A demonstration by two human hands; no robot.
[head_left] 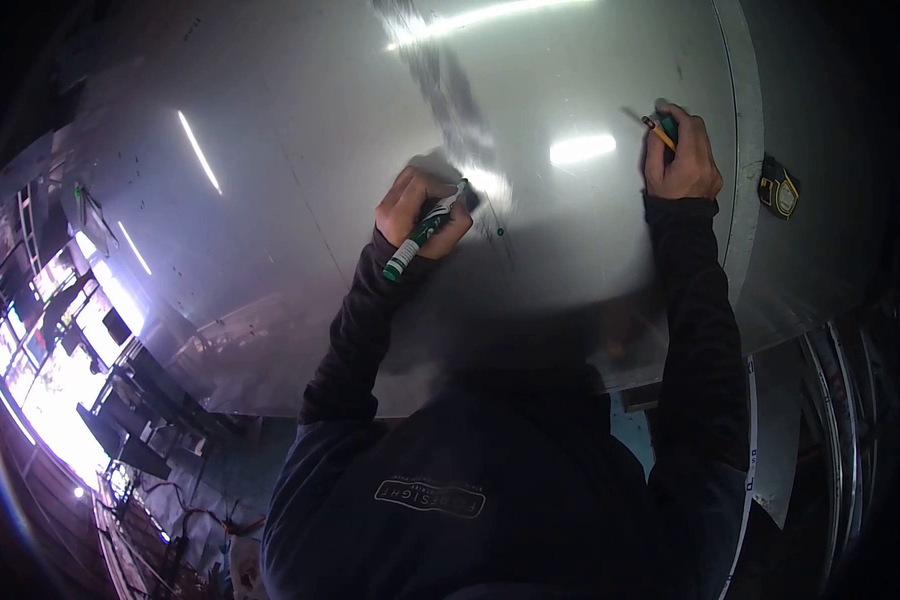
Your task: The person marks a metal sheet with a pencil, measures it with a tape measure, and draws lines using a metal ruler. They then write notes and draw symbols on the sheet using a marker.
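Observation:
My left hand [406, 205] is closed around a green-and-white marker [420, 240], its tip end pointing up and to the right, close over a shiny metal sheet [300, 120]. A small green dot [500, 231] shows on the sheet just right of that hand. Farther right, my right hand [688, 165] rests on the sheet, its fingers curled around a thin yellow-orange stick like a pencil [661, 133]. Beside the stick, in the same fingers, is a dark green piece [669, 124], possibly the marker's cap. The palm side of both hands is hidden.
A black-and-yellow tape measure [779, 188] lies right of my right hand, beyond a seam-like edge [746, 150]. Lamp reflections glare off the sheet. Long metal strips [838, 430] stand at the lower right. Bright windows [65, 360] and dark equipment are at the left.

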